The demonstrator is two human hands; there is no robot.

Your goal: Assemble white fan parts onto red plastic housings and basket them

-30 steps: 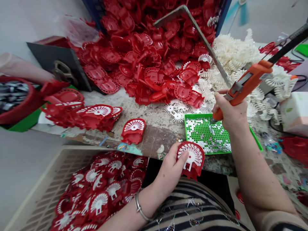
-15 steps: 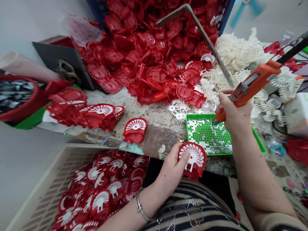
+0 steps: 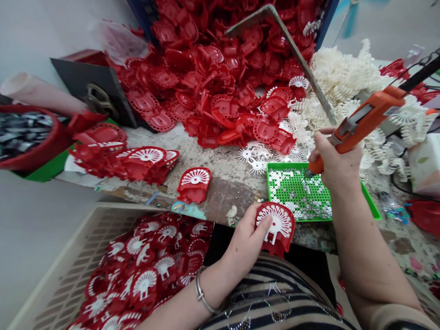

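Note:
My left hand (image 3: 245,243) grips a red plastic piece with a white fan-shaped insert (image 3: 277,227) at the bench's near edge, thumb on its face. My right hand (image 3: 335,160) is closed round an orange electric screwdriver (image 3: 360,121), whose tip touches the green screw tray (image 3: 369,201) filled with small silver screws. One assembled red and white piece (image 3: 193,183) lies alone on the worn bench to the left.
A big heap of red shells (image 3: 223,73) fills the back, with white fan parts (image 3: 343,78) piled right. A stack of assembled pieces (image 3: 130,162) sits left. A cream crate (image 3: 62,270) below holds several finished pieces. A red bowl (image 3: 30,146) stands far left.
Both hands stay almost still; the screwdriver tip stays at the green tray's far edge. The view has shifted slightly.

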